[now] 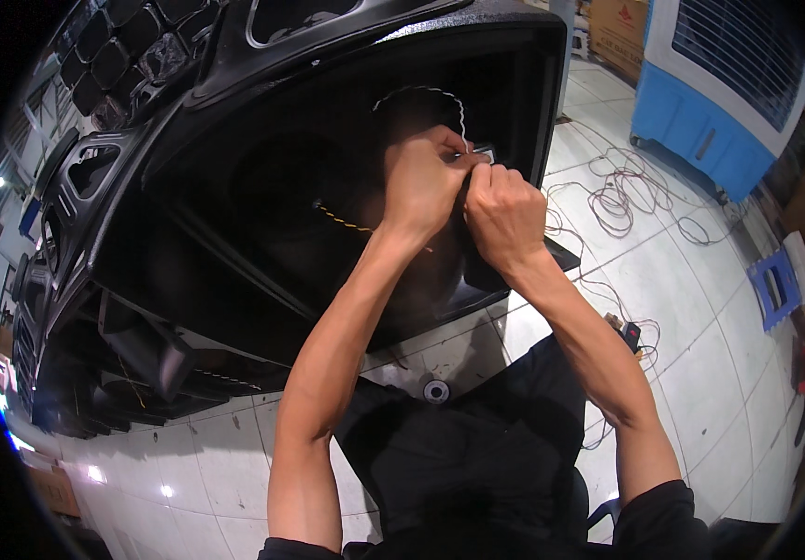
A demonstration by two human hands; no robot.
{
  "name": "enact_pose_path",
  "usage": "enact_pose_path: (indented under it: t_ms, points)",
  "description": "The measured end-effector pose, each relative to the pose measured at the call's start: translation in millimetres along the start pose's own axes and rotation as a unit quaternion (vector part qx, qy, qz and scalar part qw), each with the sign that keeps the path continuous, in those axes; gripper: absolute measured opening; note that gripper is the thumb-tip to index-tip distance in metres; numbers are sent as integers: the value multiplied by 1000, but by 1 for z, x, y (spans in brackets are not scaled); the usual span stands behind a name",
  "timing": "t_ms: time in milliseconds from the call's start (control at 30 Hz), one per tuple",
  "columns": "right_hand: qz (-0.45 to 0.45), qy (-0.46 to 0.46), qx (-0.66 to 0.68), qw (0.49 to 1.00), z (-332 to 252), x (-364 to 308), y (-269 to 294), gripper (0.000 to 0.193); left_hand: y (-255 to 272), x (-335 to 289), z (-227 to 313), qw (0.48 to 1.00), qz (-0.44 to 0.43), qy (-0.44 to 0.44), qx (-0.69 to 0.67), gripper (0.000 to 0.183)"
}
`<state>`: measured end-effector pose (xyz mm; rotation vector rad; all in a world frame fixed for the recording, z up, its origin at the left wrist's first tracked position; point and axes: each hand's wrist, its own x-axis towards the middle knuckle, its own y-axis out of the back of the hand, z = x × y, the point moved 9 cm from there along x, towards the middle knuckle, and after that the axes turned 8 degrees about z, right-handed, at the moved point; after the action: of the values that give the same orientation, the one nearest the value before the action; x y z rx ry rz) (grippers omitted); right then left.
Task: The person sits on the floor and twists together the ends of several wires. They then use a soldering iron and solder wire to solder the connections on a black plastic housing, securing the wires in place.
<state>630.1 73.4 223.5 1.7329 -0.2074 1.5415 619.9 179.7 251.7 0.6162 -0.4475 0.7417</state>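
A large black speaker cabinet (262, 187) lies before me with its hollow front facing up toward me. From its dark inside a black-and-white twisted wire (463, 117) loops over and down to my fingers. My left hand (421, 182) is closed, its thumb and fingertips pinching near the end of that wire. Close against it my right hand (505, 210) is curled shut, and what it grips is hidden. A small pale, flat-edged piece (486, 152) shows just above the meeting fingers. Left of my left wrist, a yellow-and-black twisted wire (342, 220) comes out of the cabinet.
Thin cables (622, 196) lie tangled on the tiled floor to the right, below a blue-and-white air cooler (701, 103). A small spool (436, 391) sits on the floor between my legs. A blue plastic stool (776, 289) and more black cabinets (141, 345) stand at the sides.
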Motion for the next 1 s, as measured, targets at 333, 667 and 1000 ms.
enact_pose_path:
  t_ms: [333, 667, 1000]
  points:
    - [-145, -342, 387, 844, 46, -31, -13, 23, 3, -2, 2, 1000, -16, 22, 10, 20]
    - [-115, -615, 675, 392, 34, -63, -54, 19, 0, -1, -2, 1000, -7, 11, 1, 21]
    - [-88, -548, 553, 621, 36, -50, -44, 11, -3, -1, -5, 1000, -8, 14, -17, 21]
